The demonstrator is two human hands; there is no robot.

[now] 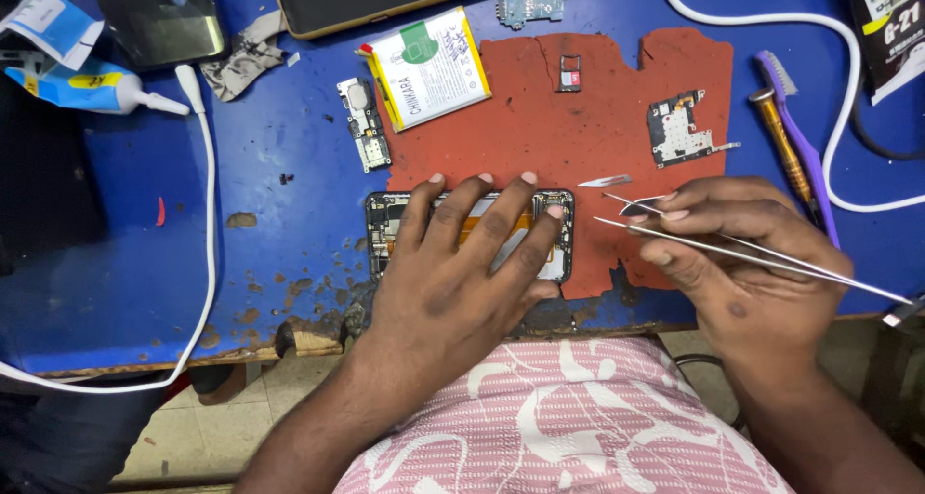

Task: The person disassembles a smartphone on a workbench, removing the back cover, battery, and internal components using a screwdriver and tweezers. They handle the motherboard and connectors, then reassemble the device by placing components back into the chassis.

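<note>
Left hand point(462, 263) flat on phone point(385, 226).

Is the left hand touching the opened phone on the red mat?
Touching. The head view shows the left hand lying flat on the opened phone, its fingers spread across the frame and covering most of it, with no gap visible.

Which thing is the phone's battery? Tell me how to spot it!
Find the big rust-red mat on the blue table. At the mat's top left corner lies the battery, a flat white rectangle with yellow edges and a green patch. The small circuit boards nearby are grey and covered in tiny parts, while the battery is smooth and much bigger.
</note>
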